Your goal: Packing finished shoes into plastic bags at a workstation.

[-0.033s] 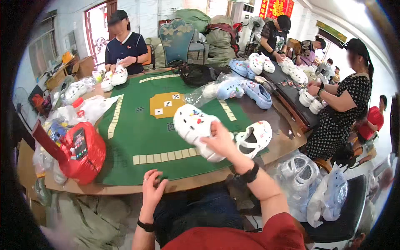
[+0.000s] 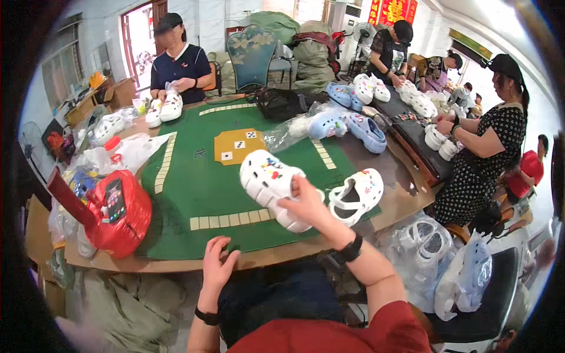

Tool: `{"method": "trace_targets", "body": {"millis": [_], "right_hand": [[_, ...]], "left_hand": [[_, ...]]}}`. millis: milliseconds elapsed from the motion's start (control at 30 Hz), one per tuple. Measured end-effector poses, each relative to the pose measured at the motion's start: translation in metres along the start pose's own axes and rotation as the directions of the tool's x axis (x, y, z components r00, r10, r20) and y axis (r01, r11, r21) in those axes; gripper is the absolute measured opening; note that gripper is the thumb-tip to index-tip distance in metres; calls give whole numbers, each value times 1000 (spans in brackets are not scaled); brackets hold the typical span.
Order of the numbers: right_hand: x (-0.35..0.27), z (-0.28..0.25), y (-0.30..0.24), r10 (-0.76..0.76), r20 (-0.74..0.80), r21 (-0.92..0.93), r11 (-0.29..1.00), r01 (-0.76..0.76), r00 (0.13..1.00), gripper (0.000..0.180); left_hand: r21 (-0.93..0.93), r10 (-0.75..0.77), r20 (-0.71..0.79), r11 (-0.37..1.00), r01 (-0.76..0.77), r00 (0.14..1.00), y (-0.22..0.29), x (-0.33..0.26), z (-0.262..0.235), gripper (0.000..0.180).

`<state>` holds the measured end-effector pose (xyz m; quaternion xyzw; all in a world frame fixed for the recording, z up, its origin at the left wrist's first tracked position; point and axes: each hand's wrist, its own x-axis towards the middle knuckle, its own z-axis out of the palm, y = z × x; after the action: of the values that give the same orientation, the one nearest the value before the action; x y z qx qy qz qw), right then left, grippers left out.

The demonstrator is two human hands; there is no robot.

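Observation:
My right hand point(image 2: 306, 206) grips a white clog point(image 2: 265, 181) by its heel end, above the near part of the green mat point(image 2: 182, 194). Colourful charms dot the clog's toe, which points to the far left. Just right of that hand, a second white clog point(image 2: 366, 193) with charms rests on the table, its heel strap toward me. My left hand point(image 2: 220, 262) hovers at the table's near edge, fingers loosely bent and apart, holding nothing.
A red plastic bag point(image 2: 132, 229) with a phone point(image 2: 116, 200) on it stands at the left. Light-blue clogs point(image 2: 366, 133) and clear plastic lie at the far right. Bagged clogs point(image 2: 432, 241) sit on a chair beside me. Several people handle clogs around the tables.
The white clog in my right hand has shifted slightly left against the mat. My left hand has barely moved.

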<state>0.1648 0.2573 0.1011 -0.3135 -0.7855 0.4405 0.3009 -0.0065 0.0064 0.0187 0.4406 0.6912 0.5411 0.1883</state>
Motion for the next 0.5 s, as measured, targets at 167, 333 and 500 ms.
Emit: {"method": "trace_targets", "body": {"millis": [167,333,500], "right_hand": [[-50,31,-17,-357,-122,-229,918,324,926,84],[-87,-7,-3,-308,-365,-644,765,1,878,86],[-107,-30,45,59,-397,-461,850,-255,916,79]], "left_hand": [[132,-10,-86,991,21,996,54,6,18,92],[347,244,-21,911,-222,970,77,14,52,109],[490,263,80,830,-268,961,84,25,118,92]]}}
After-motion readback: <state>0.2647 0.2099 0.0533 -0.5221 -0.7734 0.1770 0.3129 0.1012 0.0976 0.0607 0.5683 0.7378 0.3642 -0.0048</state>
